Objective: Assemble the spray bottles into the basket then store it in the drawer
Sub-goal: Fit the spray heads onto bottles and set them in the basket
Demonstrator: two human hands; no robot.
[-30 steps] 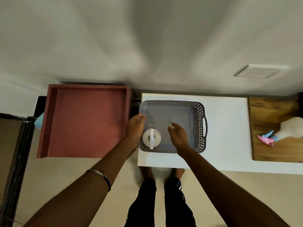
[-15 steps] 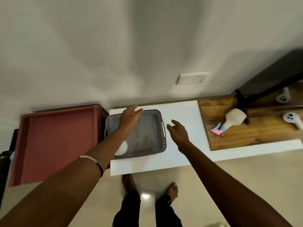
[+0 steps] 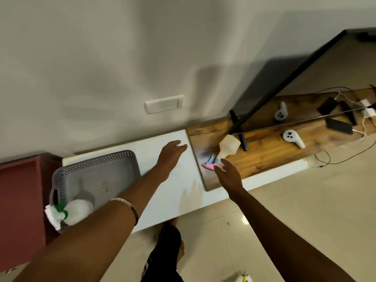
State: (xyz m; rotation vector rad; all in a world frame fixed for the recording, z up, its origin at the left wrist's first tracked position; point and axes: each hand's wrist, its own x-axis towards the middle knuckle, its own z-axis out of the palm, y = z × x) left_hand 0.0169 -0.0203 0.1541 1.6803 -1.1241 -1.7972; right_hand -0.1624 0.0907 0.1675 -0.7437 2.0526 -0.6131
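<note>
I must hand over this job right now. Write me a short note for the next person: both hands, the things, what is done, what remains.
Left hand: open, empty, over the white counter.
Right hand: open, empty, close to the pink-nozzle bottle lying on the wooden top.
Done: green-nozzle bottle is in the grey basket.
Left: put the pink-nozzle bottle into the basket, then store the basket in the red drawer.

White counter (image 3: 179,192): grey basket (image 3: 122,159). Wooden top (image 3: 264,151): pink-nozzled spray bottle (image 3: 227,148) (lying flat).
</note>
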